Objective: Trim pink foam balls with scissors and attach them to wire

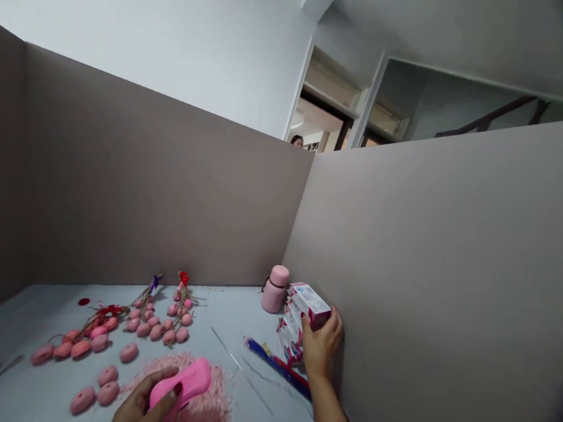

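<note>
Grey desk (250,315) | left hand (143,408) fingers closed on 1 pink block (183,378) | right hand (320,346) fingers gripping 1 box (309,302)

Soft, even light falls from above onto the pale desk (250,315), no hard glare, only faint shadows under the pink pieces. Partition walls (163,192) sit dull and dim. Edges bow with wide-angle distortion, corners right of the partitions go black, and detail is slightly soft throughout.

Pink oblong piece (182,382) held low; stacked boxes (303,321) against the partition.
</note>
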The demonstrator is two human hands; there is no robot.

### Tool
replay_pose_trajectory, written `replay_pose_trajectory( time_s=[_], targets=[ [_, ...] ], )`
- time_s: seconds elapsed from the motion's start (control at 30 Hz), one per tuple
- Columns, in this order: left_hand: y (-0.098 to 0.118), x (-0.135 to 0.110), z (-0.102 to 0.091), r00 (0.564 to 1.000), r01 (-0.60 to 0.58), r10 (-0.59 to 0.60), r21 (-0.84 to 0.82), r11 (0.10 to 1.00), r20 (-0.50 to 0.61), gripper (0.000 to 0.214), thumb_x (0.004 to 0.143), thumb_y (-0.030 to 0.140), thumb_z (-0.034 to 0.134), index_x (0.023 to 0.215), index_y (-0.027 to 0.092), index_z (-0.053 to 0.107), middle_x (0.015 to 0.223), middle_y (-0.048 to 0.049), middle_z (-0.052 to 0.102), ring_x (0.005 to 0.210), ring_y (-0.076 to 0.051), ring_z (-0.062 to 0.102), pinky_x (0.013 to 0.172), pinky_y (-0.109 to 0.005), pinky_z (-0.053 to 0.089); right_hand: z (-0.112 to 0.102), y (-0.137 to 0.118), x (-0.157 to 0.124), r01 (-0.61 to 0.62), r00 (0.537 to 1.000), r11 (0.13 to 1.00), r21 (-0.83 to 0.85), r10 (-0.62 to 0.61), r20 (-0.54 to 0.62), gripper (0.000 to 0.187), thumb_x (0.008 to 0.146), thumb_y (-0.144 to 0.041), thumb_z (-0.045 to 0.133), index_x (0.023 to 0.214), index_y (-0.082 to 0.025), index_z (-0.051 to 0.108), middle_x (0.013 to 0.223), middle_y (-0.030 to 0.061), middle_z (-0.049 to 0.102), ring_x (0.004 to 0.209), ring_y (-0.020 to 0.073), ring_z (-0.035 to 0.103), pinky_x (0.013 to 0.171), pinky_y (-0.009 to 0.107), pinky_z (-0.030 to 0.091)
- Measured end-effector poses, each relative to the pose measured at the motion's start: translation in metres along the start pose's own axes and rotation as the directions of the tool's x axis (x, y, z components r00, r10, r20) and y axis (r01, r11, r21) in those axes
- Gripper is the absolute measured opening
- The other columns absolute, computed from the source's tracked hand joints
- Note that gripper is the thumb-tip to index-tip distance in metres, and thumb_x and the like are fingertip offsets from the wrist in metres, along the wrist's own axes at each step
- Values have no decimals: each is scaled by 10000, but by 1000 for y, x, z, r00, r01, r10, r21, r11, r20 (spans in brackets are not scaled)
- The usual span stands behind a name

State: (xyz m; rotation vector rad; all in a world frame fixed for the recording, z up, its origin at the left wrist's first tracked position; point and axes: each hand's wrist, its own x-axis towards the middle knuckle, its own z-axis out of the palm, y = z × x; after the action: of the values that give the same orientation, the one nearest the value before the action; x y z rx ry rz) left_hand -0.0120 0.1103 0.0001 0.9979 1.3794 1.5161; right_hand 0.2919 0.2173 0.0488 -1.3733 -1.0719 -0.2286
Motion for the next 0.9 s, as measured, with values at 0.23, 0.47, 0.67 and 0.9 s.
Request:
replay_pose_trajectory(
  time_s=[0.23,0.47,0.67,0.9],
  targets=[
    [24,-14,7,999,45,-46,-141,989,-1,449,604,403,733,963,160,616,936,-70,687,927,-254,621,773,-293,484,-23,-39,-29,-168,976,972,161,141,168,732,747,-511,535,1321,-128,290,1413,204,227,1305,324,212,1008,482,254],
    [58,-51,14,877,-441,370,210,873,306,183,798,265,586,960,255,671,991,-48,719,964,-246,625,1050,-418,275,-45,-126,-126,-839,310,506,198,147,939,452,806,-572,517,1035,-187,571,744,48,650,604,180,627,457,236,421],
    [62,-59,-16,872,-473,380,328,818,309,570,714,282,671,1264,260,522,1389,-85,461,1286,-313,372,1066,-454,240,-51,-134,-136,-886,417,312,344,208,885,411,662,-484,718,909,-203,550,725,-35,550,607,116,525,537,208,402],
    [53,-72,-35,967,-202,170,164,966,187,398,708,372,683,1078,234,633,1138,-74,641,1036,-258,591,866,-315,448,-62,-138,-156,-859,427,359,365,108,898,329,729,-410,698,944,-202,562,749,-28,540,635,128,513,557,226,413]
  ],
)
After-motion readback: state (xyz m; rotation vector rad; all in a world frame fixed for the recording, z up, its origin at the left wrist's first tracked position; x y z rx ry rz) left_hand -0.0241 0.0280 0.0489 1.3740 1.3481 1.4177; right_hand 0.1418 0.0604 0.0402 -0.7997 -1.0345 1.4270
